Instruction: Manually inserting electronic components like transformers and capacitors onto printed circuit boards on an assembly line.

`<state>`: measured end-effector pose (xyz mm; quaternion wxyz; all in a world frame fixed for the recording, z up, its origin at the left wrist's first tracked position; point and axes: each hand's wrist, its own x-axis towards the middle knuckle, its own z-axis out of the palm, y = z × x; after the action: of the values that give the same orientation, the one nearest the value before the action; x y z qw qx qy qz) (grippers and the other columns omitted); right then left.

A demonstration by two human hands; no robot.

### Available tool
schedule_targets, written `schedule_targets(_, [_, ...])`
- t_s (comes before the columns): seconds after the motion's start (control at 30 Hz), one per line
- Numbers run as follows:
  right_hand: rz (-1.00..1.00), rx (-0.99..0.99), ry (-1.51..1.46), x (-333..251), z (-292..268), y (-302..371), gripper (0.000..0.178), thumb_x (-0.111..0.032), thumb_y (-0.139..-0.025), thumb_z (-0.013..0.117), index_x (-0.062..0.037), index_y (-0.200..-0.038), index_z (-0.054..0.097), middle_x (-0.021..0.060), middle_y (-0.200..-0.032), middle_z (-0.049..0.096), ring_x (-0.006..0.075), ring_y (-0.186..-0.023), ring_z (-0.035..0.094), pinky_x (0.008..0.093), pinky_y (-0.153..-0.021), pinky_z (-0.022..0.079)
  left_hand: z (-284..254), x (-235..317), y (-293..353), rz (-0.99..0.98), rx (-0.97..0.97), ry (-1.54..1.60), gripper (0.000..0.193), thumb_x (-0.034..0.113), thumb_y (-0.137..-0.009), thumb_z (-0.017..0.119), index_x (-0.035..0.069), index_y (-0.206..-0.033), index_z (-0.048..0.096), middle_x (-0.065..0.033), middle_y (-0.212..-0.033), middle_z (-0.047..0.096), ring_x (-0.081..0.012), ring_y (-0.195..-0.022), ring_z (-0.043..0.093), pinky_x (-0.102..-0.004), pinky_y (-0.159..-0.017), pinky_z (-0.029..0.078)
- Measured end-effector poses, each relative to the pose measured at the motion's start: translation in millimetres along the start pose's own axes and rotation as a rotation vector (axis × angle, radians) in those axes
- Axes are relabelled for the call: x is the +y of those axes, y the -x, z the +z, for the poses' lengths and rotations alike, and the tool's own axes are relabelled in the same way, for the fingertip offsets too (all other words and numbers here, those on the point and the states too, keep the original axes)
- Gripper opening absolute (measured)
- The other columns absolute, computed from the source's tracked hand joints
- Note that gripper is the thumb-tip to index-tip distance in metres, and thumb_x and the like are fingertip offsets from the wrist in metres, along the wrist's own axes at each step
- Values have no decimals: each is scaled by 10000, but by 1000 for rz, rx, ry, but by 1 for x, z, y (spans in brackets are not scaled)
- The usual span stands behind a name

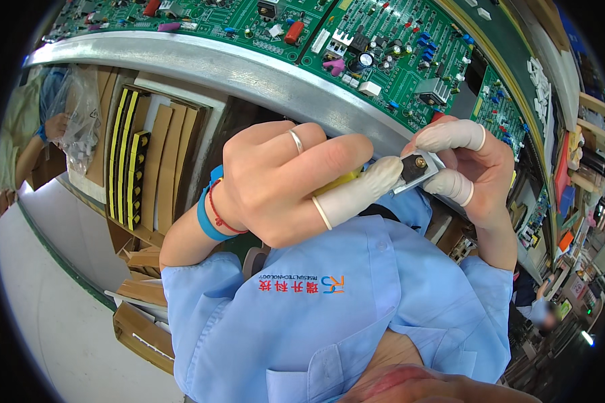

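Observation:
My right hand (pixel 480 168), with white finger cots on its thumb and finger, pinches a small silvery metal heatsink (pixel 431 164). A black electronic component (pixel 413 170) sits against the heatsink, with a brass-coloured screw head (pixel 421 162) on it. From the left, my left hand (pixel 282 178) reaches across, its fingers curled. Its cot-covered fingertip touches the black component's edge. Under those curled fingers shows a yellow object (pixel 346 178), mostly hidden, so its kind cannot be made out. Both hands are in front of my light blue shirt, near the metal rail.
Green circuit boards (pixel 396 60) full of parts lie beyond a metal rail (pixel 202 59). Cardboard dividers (pixel 171 168) and yellow-black strips (pixel 124 161) stand at the left. Another person's hand (pixel 57 126) is by a clear plastic bag (pixel 84 121). Cluttered benches (pixel 578 221) line the right.

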<state>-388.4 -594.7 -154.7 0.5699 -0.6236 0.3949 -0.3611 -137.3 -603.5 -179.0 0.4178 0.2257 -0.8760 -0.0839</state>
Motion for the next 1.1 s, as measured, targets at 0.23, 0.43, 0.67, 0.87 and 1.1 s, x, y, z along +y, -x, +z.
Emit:
schedule_targets(0.23, [-134, 3, 188, -4, -3, -2, 401, -162, -726, 786, -16, -1072, 645, 55, -959, 674, 61, -610, 417, 200, -561, 349, 6, -7, 1, -38, 42, 67, 367, 220, -637, 792, 63, -960, 713, -67, -870, 626, -161, -602, 547, -259, -488, 429])
schedule_targets(0.43, [-210, 81, 473, -15, -5, -7, 382, -133, -722, 785, -36, -1068, 656, 78, -948, 681, 99, -669, 528, 214, -537, 366, -8, -12, 3, -396, 121, 404, 330, 180, -719, 791, -1, -975, 689, -109, -887, 623, -189, -719, 599, -271, -620, 473])
schedule_targets(0.67, [-517, 182, 1077, -12, -8, -35, 396, -12, -628, 775, -48, -1008, 671, 116, -884, 657, 222, -672, 586, 280, -522, 437, -19, -13, 29, -966, 358, 1096, 394, 188, -835, 671, -40, -1140, 572, -117, -1048, 611, -174, -975, 577, -297, -879, 448])
schedule_targets(0.87, [-486, 121, 1240, -4, -1, -53, 344, -86, -620, 768, -66, -949, 671, 51, -818, 631, 212, -657, 570, 316, -532, 442, -26, -7, 32, -1108, 371, 1074, 932, 360, -596, 879, -40, -1309, 432, -174, -1190, 535, -222, -1130, 515, -327, -990, 396])
schedule_targets(1.1, [-429, 50, 1245, 0, 3, -63, 338, -94, -611, 773, -56, -933, 678, 48, -805, 634, 210, -671, 578, 314, -546, 451, -24, -23, 56, -933, 318, 1050, 977, 412, -472, 912, -55, -1229, 508, -158, -1155, 562, -231, -1070, 566, -329, -939, 450])
